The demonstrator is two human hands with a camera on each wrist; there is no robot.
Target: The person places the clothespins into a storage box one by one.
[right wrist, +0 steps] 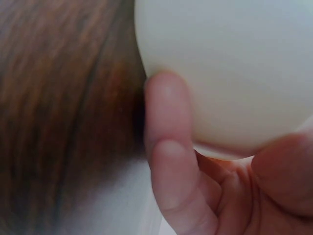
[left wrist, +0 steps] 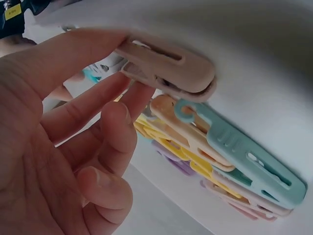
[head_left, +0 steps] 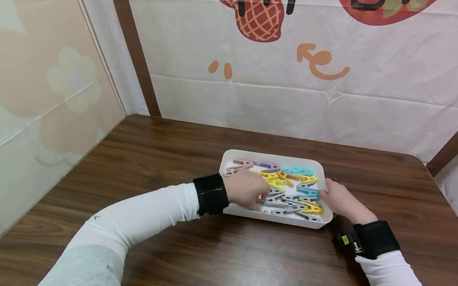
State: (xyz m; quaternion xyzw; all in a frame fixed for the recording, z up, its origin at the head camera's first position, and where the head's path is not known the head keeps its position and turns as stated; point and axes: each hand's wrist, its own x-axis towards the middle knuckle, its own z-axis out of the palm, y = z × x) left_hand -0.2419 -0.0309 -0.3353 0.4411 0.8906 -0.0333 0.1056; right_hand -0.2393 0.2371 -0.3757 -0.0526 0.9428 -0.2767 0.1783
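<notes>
A white tray of plastic clothespins sits on the wooden table. Over its left part, my left hand reaches in. In the left wrist view, the thumb and fingertips of that hand pinch the end of a beige clothespin, with a teal clothespin and yellow and peach ones lying just beyond it. My right hand grips the tray at its right end. Close up in the right wrist view, its fingers press along the outer wall, with the thumb side toward the rim.
Inside the tray lie several grey clothespins, yellow, blue, purple and pink ones. The brown wooden table extends around it. White printed fabric hangs behind the table, and more fabric runs along its left side.
</notes>
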